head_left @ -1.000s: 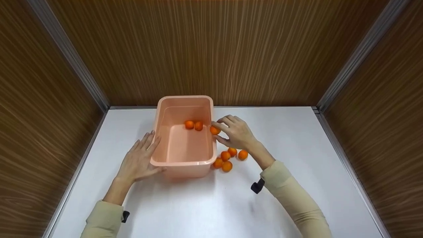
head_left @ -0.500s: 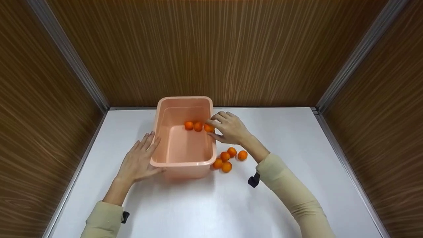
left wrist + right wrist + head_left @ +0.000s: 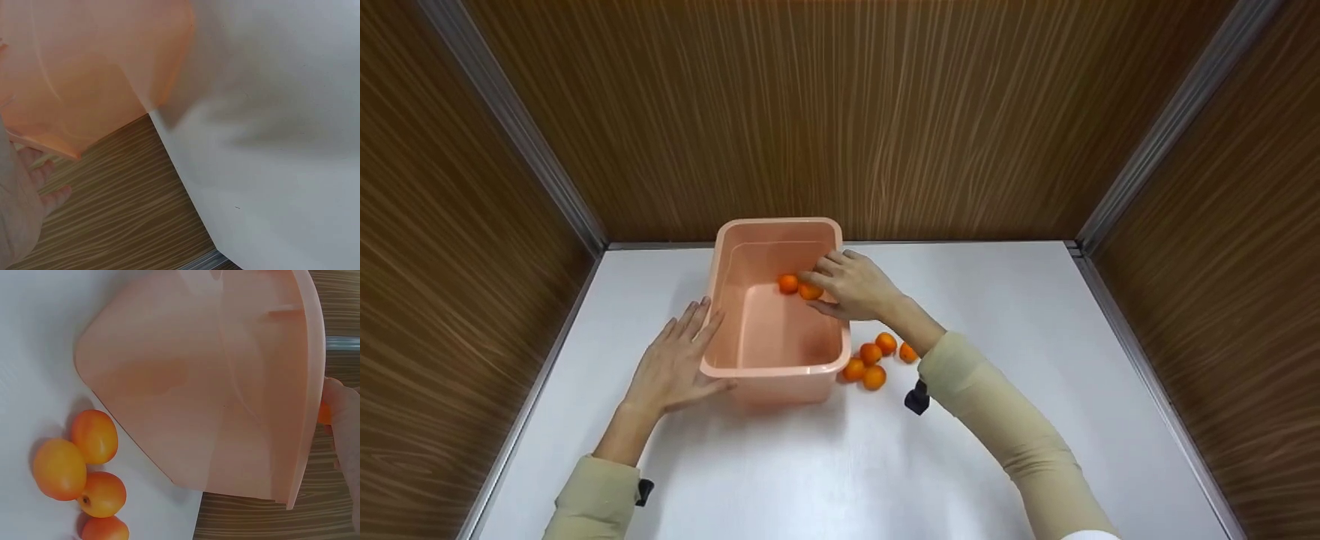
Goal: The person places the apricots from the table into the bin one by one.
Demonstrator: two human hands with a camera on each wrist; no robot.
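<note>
At the centre of the head view the right hand (image 3: 851, 285) reaches over the right rim of the peach tub (image 3: 735, 367), its fingers curled round a small orange fruit (image 3: 811, 292) held low inside, just right of another fruit (image 3: 788, 283) on the tub's floor. The left hand (image 3: 675, 367) lies with straight fingers on the white worktop (image 3: 1035, 337), touching the tub's left wall. Four loose fruits (image 3: 873, 377) sit below the right wrist, beside the tub's lower right corner.

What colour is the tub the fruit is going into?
Pale peach-pink plastic tub, plain and unpatterned. It shows best in the head view.
</note>
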